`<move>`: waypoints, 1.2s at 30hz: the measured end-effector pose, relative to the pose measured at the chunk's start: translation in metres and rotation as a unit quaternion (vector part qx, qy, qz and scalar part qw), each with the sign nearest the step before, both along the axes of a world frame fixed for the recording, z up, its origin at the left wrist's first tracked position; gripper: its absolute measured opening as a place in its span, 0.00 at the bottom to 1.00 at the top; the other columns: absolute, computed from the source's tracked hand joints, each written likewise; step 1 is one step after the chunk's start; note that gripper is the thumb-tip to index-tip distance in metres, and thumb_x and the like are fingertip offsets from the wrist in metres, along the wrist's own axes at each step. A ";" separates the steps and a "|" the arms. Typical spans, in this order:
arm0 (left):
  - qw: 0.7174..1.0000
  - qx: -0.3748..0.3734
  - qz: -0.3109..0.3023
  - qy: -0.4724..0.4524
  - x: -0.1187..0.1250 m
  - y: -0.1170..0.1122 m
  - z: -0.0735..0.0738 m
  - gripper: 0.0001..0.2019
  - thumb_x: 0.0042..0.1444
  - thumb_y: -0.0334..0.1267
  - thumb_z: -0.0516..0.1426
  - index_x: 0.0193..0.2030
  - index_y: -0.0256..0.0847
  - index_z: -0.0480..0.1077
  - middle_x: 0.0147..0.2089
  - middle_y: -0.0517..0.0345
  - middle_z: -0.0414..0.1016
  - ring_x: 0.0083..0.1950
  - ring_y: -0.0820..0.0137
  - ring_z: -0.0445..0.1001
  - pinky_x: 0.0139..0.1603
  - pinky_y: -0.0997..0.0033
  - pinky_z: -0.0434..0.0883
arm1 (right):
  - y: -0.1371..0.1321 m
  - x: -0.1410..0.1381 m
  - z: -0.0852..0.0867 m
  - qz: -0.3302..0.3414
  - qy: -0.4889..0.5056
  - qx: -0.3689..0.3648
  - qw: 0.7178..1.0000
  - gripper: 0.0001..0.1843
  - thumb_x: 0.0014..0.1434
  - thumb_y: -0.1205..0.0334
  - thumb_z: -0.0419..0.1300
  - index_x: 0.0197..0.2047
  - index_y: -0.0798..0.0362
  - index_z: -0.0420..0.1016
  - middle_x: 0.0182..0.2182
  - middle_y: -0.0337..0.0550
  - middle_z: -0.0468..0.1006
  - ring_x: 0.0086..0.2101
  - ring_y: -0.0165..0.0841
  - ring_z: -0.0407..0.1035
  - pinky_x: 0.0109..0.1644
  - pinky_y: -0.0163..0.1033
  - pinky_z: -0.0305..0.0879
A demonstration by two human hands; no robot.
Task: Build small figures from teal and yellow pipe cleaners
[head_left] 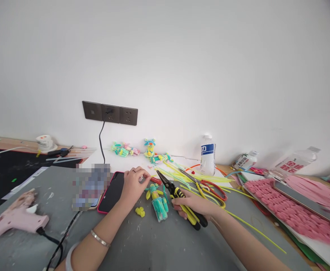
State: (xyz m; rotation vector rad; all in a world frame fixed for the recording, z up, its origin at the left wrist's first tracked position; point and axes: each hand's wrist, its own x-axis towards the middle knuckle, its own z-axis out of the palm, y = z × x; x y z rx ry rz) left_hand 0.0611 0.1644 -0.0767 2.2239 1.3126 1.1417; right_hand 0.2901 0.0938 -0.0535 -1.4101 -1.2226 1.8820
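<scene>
My right hand (191, 205) is wrapped round the handles of yellow-and-black long-nose pliers (179, 194), whose dark jaws point up and left. My left hand (135, 182) is closed in a pinch close to the jaw tips; what its fingers hold, if anything, is too small to make out. Between the hands lies a small teal-and-yellow doll figure (158, 205) made of fuzzy stems. A loose yellow fuzzy clump (140, 212) sits to its left, and a small red piece (155, 181) lies just beyond it.
Scissors (214, 190) and several yellow stems (255, 227) lie right of the pliers. Two phones, one dark (111, 192), are left of my left hand; a pink glue gun (18, 218) is farther left. Finished-looking figures (149, 148) and a bottle (207, 154) stand by the wall.
</scene>
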 end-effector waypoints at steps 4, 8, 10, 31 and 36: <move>0.996 -0.002 -0.006 -0.090 -0.002 0.002 0.001 0.07 0.57 0.33 0.56 0.28 0.42 0.70 0.29 0.60 0.73 0.29 0.69 0.67 0.35 0.69 0.65 | -0.005 0.004 0.013 0.001 0.037 -0.008 0.999 0.16 0.52 0.49 0.61 0.28 0.51 0.63 0.27 0.36 0.69 0.26 0.29 0.65 0.35 0.38 0.63; 0.989 0.016 -0.022 -0.146 0.000 -0.003 0.008 0.08 0.57 0.33 0.55 0.26 0.43 0.65 0.27 0.62 0.68 0.29 0.70 0.67 0.34 0.71 0.65 | -0.017 -0.005 0.026 -0.009 -0.143 0.074 0.987 0.13 0.56 0.56 0.59 0.30 0.48 0.57 0.23 0.31 0.66 0.27 0.31 0.62 0.35 0.38 0.58; 0.984 0.024 -0.036 -0.171 0.002 -0.008 0.011 0.08 0.57 0.33 0.54 0.27 0.43 0.64 0.28 0.61 0.68 0.32 0.69 0.70 0.36 0.70 0.67 | -0.022 -0.012 0.028 0.007 -0.211 0.113 0.971 0.14 0.56 0.57 0.59 0.31 0.48 0.55 0.22 0.30 0.63 0.27 0.31 0.60 0.35 0.38 0.56; 0.972 0.007 -0.106 -0.211 0.006 -0.034 0.016 0.07 0.54 0.32 0.57 0.26 0.44 0.67 0.33 0.55 0.79 0.39 0.64 0.78 0.42 0.65 0.72 | -0.071 -0.035 0.027 -0.022 -0.219 0.211 0.952 0.15 0.59 0.55 0.57 0.30 0.48 0.52 0.28 0.33 0.56 0.29 0.32 0.51 0.33 0.36 0.54; 0.973 0.030 -0.134 -0.188 0.008 -0.037 0.012 0.09 0.55 0.30 0.56 0.26 0.45 0.67 0.32 0.57 0.78 0.39 0.64 0.76 0.43 0.64 0.71 | -0.078 -0.037 0.022 -0.036 -0.234 0.202 0.950 0.16 0.58 0.54 0.57 0.30 0.48 0.50 0.28 0.33 0.55 0.29 0.31 0.51 0.33 0.36 0.54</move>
